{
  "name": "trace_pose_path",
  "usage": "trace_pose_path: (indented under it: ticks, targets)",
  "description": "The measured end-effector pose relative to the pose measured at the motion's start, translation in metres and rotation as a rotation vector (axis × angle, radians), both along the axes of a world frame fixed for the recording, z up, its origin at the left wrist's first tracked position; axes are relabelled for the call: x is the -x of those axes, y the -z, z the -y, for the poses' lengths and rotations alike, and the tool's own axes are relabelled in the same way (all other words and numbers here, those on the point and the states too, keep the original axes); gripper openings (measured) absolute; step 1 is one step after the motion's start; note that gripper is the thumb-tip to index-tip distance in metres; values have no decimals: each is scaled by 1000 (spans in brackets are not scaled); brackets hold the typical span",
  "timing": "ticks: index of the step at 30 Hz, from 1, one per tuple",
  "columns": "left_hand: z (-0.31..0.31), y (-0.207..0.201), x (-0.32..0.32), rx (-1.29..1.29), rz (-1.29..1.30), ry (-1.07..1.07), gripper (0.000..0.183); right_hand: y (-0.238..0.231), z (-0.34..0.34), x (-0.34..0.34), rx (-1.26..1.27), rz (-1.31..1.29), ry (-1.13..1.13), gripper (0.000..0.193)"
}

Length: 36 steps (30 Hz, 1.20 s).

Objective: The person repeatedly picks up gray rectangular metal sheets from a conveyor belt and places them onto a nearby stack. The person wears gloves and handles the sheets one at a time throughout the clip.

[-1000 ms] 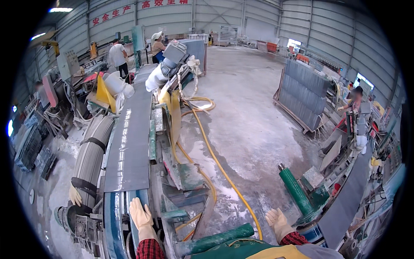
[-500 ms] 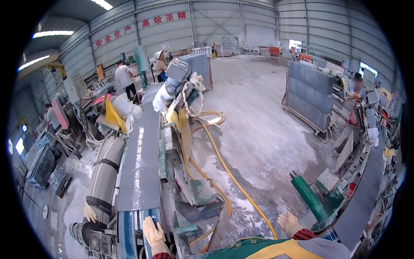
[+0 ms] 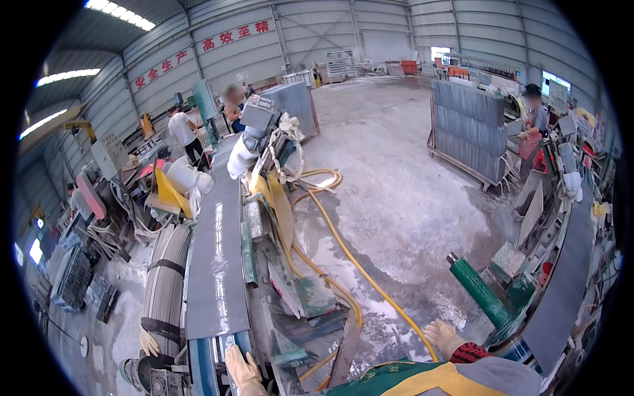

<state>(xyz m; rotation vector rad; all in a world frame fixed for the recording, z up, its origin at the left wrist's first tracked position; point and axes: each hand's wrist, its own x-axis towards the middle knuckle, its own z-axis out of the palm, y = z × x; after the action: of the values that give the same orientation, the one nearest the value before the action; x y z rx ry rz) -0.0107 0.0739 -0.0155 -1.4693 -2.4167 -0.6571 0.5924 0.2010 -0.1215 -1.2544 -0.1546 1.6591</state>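
Grey and shiny, a long slab [image 3: 202, 270] lies on a blue bed [image 3: 201, 364] at near left and stretches toward the far left. The gloved left hand [image 3: 243, 372] is at the bed's right edge, just nearer than the slab's near end, with fingers extended and thumb apart; whether it touches the bed I cannot tell. The gloved right hand [image 3: 444, 339] hangs over the wet floor [image 3: 396, 218] at near right, palm broad and fingers loosely spread. Right of it stands a thick green tube [image 3: 481, 294], tilted; a yellow hose [image 3: 367, 272] runs past on its left. Another grey slab [image 3: 561, 290] curves along the right side.

Left of the first slab is a strapped bundle [image 3: 165, 290] of pale strips, with a cream glove [image 3: 149, 343] near its lower end; whether a hand fills it I cannot tell. Farther right, slabs stand in a stack [image 3: 467, 132], a co-worker [image 3: 532, 124] beside it. Another co-worker [image 3: 181, 129] stands far left.
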Motion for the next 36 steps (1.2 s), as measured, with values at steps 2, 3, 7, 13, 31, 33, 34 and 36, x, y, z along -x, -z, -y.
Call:
trace_pose_path:
  ticks: [2, 3, 7, 13, 31, 33, 34, 36]
  targets:
    - [3, -1, 1, -33, -84, 26, 42, 0, 3, 2, 17, 16, 28, 38]
    - [4, -3, 0, -22, -78, 16, 42, 0, 3, 4, 31, 45, 37, 37]
    - [7, -6, -11, -14, -80, -7, 42, 8, 2, 4, 67, 112, 63, 36]
    - [8, -22, -23, 113, 48, -30, 44, 2, 11, 4, -50, -27, -31, 31]
    - [24, -7, -18, 108, 29, -70, 48, 0, 1, 8, -1, 6, -29, 29]
    - [24, -6, -19, 113, 33, -79, 48, -1, 1, 9, 25, 39, -19, 29]
    - [24, -5, -20, 116, 37, -78, 48, -2, 2, 9, 38, 55, -14, 29]
    - [24, -8, -22, 125, 47, -75, 49, 2, 5, 8, 33, 58, -8, 30]
